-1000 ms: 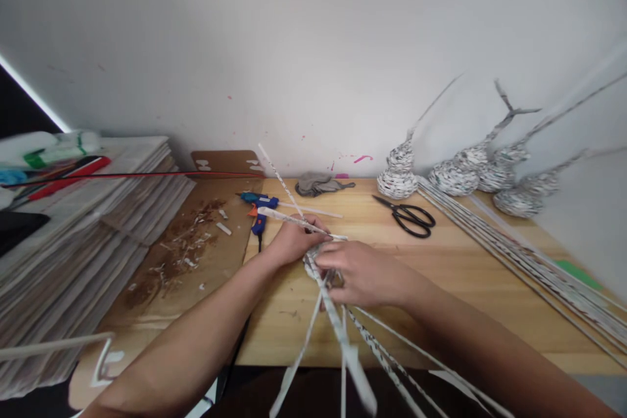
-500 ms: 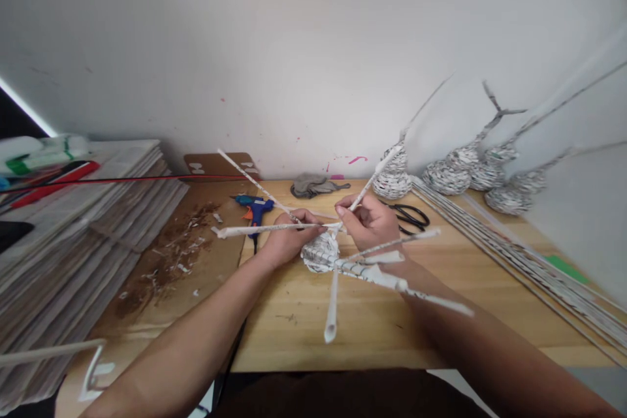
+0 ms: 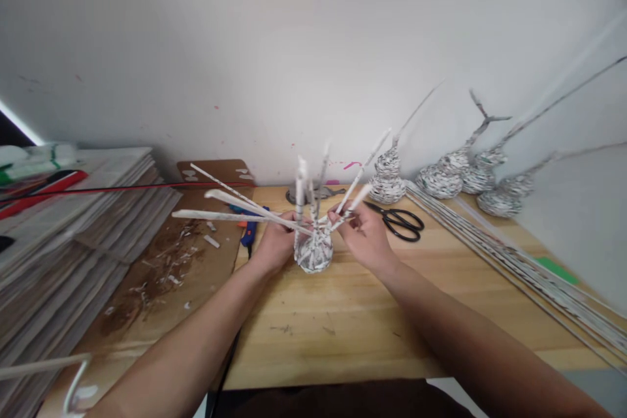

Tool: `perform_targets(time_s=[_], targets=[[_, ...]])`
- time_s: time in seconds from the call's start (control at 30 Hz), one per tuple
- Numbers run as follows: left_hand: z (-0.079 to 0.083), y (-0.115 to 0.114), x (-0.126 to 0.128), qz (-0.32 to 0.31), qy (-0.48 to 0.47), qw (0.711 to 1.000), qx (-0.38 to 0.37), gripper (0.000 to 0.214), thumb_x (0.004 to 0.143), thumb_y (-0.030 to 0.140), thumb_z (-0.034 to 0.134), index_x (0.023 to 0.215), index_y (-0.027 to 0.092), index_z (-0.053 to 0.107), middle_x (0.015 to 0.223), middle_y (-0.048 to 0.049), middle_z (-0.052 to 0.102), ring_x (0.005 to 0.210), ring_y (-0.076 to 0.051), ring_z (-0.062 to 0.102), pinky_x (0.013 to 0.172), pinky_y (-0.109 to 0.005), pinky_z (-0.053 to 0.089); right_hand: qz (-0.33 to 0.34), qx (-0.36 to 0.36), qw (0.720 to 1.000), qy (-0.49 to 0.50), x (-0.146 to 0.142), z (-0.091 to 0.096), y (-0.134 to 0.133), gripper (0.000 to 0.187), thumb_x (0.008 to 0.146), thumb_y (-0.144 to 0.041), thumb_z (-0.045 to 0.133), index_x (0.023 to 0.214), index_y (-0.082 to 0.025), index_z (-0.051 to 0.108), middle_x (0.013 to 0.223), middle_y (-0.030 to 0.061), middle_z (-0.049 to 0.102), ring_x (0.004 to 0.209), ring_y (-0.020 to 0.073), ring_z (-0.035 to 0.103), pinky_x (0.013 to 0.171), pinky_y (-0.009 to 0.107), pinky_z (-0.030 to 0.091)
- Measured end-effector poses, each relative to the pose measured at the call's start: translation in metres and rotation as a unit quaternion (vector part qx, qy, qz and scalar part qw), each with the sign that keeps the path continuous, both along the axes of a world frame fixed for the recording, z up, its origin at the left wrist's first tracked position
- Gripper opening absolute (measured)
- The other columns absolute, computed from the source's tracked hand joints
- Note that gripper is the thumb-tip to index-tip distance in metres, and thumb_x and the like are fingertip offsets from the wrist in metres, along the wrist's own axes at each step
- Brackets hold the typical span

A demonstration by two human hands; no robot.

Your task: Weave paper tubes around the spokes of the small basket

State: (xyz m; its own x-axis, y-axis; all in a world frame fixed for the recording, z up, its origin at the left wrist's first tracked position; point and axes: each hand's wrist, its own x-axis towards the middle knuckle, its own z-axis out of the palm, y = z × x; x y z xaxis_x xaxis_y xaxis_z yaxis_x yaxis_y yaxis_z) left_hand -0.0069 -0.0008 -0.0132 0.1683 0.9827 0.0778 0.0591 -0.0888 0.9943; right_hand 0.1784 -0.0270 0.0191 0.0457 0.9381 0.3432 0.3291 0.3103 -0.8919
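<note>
Between my hands is a small round woven paper piece (image 3: 314, 256), made of rolled newspaper, with several paper tubes (image 3: 235, 201) fanning up and outward from its top. My left hand (image 3: 277, 243) is closed around the piece's far left side, its fingertips partly hidden behind the tubes. On the right, my right hand (image 3: 363, 232) pinches a paper tube (image 3: 360, 176) near its base, where it leaves the weave. Some upright tubes in the middle are blurred.
Behind my right hand lie black scissors (image 3: 404, 223). Woven gourd shapes (image 3: 386, 179) stand along the wall, with long paper tubes (image 3: 509, 255) nearby. To the left are a blue glue gun (image 3: 249, 234), paper scraps on cardboard (image 3: 161, 274) and stacked newspapers (image 3: 98, 235). A grey cloth (image 3: 323, 192) lies behind.
The woven piece has turned, so tubes that pointed toward me and to the right now stand up. My right hand has come lower on the tubes, and the scissors show more fully.
</note>
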Motion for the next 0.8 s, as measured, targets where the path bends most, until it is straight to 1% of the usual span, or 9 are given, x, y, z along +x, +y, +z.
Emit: perform_targets(time_s=[0.07,0.13,0.3,0.43,0.53,0.67,0.8], targets=[[-0.001,-0.001,0.0,-0.013,-0.034,0.999,-0.018,0.025,0.067,0.036,0.081,0.075,0.018,0.065,0.069,-0.0011,0.07,0.06,-0.016,0.062,0.058,-0.028,0.049,0.024,-0.008,0.999,0.04,-0.001,0.001,-0.001,0.019,0.088,-0.039,0.063,0.089,-0.021,0.069,0.079,0.0019,0.068,0.067,0.0152,0.06,0.06,0.026,0.045],[0.0,-0.001,0.0,-0.024,-0.053,0.998,-0.018,0.024,0.067,0.035,0.081,0.074,0.018,0.066,0.069,-0.0007,0.069,0.059,-0.015,0.06,0.057,-0.027,0.048,0.051,-0.008,0.997,0.054,-0.003,0.001,-0.003,0.02,0.089,-0.04,0.063,0.093,-0.021,0.069,0.082,0.0025,0.07,0.072,0.016,0.062,0.064,0.026,0.048],[0.001,0.002,-0.001,-0.019,-0.042,0.999,0.017,0.026,0.066,0.038,0.083,0.072,0.017,0.067,0.065,-0.0008,0.066,0.056,-0.012,0.056,0.053,-0.024,0.045,0.089,-0.01,0.995,0.046,-0.006,0.005,-0.01,0.018,0.091,-0.036,0.061,0.099,-0.021,0.068,0.091,0.0038,0.072,0.081,0.0172,0.067,0.07,0.028,0.052],[0.001,0.006,-0.003,-0.022,-0.059,0.998,0.025,0.031,0.063,0.039,0.086,0.072,0.015,0.067,0.068,-0.0021,0.068,0.06,-0.012,0.059,0.057,-0.024,0.046,0.124,0.005,0.992,0.038,-0.007,0.009,-0.016,0.015,0.088,-0.028,0.063,0.101,-0.021,0.066,0.096,0.0047,0.072,0.087,0.0177,0.067,0.073,0.028,0.053],[0.002,0.006,-0.003,-0.039,-0.085,0.996,0.0,0.034,0.061,0.039,0.088,0.073,0.015,0.068,0.07,-0.0028,0.07,0.063,-0.014,0.062,0.06,-0.025,0.049,0.119,0.009,0.993,0.0,-0.008,0.008,-0.018,0.016,0.083,-0.027,0.067,0.098,-0.021,0.067,0.093,0.0044,0.071,0.084,0.0177,0.066,0.069,0.027,0.051],[0.003,0.004,-0.003,-0.06,-0.091,0.994,-0.025,0.036,0.058,0.039,0.089,0.075,0.015,0.069,0.079,-0.0052,0.074,0.07,-0.017,0.067,0.067,-0.028,0.053,0.097,0.009,0.995,-0.025,-0.009,0.003,-0.017,0.011,0.084,-0.029,0.067,0.091,-0.021,0.067,0.086,0.0033,0.068,0.079,0.0169,0.063,0.07,0.028,0.05],[0.001,0.005,-0.004,-0.078,-0.086,0.993,-0.034,0.036,0.059,0.04,0.088,0.077,0.015,0.07,0.081,-0.0058,0.075,0.07,-0.017,0.067,0.065,-0.028,0.052,0.079,0.014,0.997,-0.022,-0.011,0.001,-0.016,0.011,0.083,-0.03,0.069,0.084,-0.021,0.065,0.081,0.0023,0.066,0.075,0.0161,0.061,0.066,0.026,0.048]])
